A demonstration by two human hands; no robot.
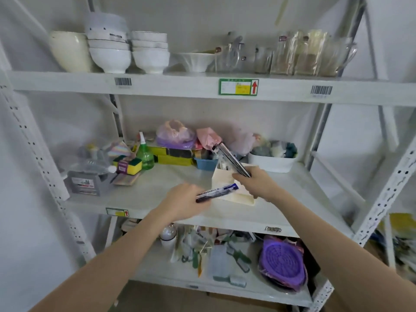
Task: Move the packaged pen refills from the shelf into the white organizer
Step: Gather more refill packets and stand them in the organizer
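A white metal shelving unit [202, 88] with perforated uprights stands against a pale wall; three shelves show, and the middle shelf [157, 188] is the working surface. Near its front edge stands the white organizer [227, 185], a small open-topped box. The left hand [183, 204], just left of the organizer, has its fingers curled round one packaged pen refill [217, 192], a dark blue-and-white pack lying nearly level with its far end over the organizer's front wall. The right hand [258, 182], at the organizer's right side, grips a second refill pack [231, 159], clear with dark ends, tilted up and back above the organizer; two packs in all. Behind the organizer sit a small blue bin [206, 164] and, to its right, one white tub [272, 163] of mixed items; far to its left are one green spray bottle [145, 154] and a yellow-green sponge pack [127, 165]. On the shelf above are two stacks of white bowls [128, 52] and several clear glass jugs [310, 54].
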